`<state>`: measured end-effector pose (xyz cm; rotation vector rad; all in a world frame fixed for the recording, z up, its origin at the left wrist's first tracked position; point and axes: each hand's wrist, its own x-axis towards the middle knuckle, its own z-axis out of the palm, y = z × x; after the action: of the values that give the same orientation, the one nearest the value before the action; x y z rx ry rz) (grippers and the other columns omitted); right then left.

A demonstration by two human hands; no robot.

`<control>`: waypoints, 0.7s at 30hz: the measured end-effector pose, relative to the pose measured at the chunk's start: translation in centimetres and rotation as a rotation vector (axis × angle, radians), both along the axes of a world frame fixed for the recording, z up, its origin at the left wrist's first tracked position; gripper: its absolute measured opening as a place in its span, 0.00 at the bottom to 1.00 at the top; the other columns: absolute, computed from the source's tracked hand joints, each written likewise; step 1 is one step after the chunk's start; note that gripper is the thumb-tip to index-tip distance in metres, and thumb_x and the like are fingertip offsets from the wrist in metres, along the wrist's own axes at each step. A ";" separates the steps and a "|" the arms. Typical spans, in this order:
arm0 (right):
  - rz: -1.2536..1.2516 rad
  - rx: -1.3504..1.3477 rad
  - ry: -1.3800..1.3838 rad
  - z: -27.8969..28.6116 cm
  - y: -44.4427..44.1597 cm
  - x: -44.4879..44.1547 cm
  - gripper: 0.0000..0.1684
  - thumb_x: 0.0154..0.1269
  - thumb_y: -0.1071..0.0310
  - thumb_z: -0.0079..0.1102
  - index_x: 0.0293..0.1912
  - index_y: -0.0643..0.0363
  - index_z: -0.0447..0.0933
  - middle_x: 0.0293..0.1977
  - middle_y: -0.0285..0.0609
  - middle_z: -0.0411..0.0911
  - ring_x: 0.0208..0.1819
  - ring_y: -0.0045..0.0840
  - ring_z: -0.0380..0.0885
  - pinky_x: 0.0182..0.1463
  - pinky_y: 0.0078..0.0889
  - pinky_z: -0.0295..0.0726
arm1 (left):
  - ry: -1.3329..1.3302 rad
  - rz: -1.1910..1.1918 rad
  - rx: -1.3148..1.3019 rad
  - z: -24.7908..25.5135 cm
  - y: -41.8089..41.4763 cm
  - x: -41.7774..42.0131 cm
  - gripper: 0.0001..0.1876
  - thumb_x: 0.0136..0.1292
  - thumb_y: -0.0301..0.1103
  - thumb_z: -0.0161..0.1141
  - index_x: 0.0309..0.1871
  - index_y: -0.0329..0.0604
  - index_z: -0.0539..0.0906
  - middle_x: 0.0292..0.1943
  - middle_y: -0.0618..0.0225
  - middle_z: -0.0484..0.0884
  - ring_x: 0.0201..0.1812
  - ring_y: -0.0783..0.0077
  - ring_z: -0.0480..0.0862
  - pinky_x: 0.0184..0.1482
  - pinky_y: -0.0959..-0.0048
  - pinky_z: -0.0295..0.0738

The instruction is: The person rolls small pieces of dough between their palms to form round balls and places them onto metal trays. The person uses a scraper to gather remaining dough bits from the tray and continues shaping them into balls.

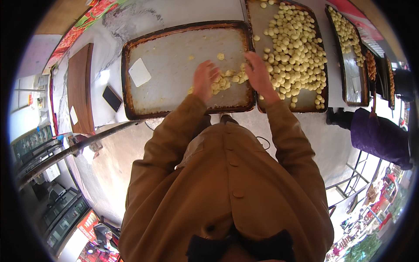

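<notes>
In front of me lies a dark-rimmed baking tray point(170, 72) with flattened, crumbly pieces of pale dough point(221, 85) on it. My left hand point(203, 80) is over the left end of this dough, its fingers loosely bent and apart. Beside the tray's right rim is my right hand point(259, 74), with thumb and fingers apart, next to a smaller dough clump point(241, 76). Neither hand visibly holds anything; parts of both palms are hidden. A white dough scraper point(140, 72) rests at the tray's left side.
A second tray point(262, 19) at right bears many small round dough balls point(291, 49). Beyond it is another tray of balls point(347, 36). A phone point(112, 98) and a brown board point(79, 88) lie on the left. A person in purple point(376, 137) stands at far right.
</notes>
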<state>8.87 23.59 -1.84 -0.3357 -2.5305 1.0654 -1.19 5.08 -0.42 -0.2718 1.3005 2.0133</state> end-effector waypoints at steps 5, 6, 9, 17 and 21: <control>0.336 0.371 -0.165 -5.9 -3.0 -1.9 0.27 0.58 0.69 0.57 0.59 0.57 0.68 0.57 0.55 0.69 0.60 0.45 0.66 0.62 0.42 0.68 | 0.093 0.084 -0.187 -3.7 -6.2 -1.2 0.17 0.67 0.33 0.50 0.57 0.37 0.71 0.51 0.58 0.74 0.49 0.63 0.78 0.53 0.68 0.75; 0.348 0.453 -0.242 -6.2 -3.2 -2.2 0.27 0.58 0.69 0.57 0.59 0.56 0.68 0.57 0.54 0.69 0.60 0.45 0.66 0.62 0.42 0.68 | 0.125 0.041 -0.212 -4.0 -6.6 -1.1 0.16 0.66 0.32 0.50 0.56 0.37 0.71 0.50 0.59 0.74 0.49 0.65 0.78 0.52 0.68 0.75; 0.414 0.298 -0.536 -5.3 -3.0 -2.8 0.27 0.59 0.74 0.54 0.60 0.53 0.67 0.59 0.53 0.66 0.58 0.42 0.68 0.59 0.38 0.71 | 0.406 -0.172 -0.354 -4.7 -5.7 -0.6 0.16 0.62 0.28 0.51 0.53 0.35 0.73 0.49 0.59 0.76 0.50 0.66 0.78 0.52 0.69 0.74; -0.169 -1.515 -0.037 -3.6 -1.8 -1.9 0.15 0.67 0.66 0.48 0.51 0.62 0.72 0.38 0.41 0.72 0.39 0.27 0.73 0.48 0.29 0.77 | 1.583 -0.765 -0.788 -5.9 -2.0 1.4 0.18 0.51 0.25 0.57 0.49 0.39 0.76 0.47 0.54 0.75 0.49 0.52 0.75 0.50 0.60 0.72; -0.313 -1.714 -0.089 -4.4 -1.4 -3.1 0.12 0.69 0.66 0.48 0.44 0.66 0.72 0.41 0.40 0.70 0.40 0.25 0.73 0.41 0.30 0.77 | 1.425 -0.824 -0.914 -4.6 -3.8 2.0 0.17 0.52 0.26 0.59 0.47 0.39 0.75 0.44 0.53 0.74 0.48 0.51 0.75 0.48 0.59 0.72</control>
<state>5.75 22.24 -6.21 -1.0838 -0.8672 2.7122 0.86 1.28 -5.02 1.3125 2.4839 0.5774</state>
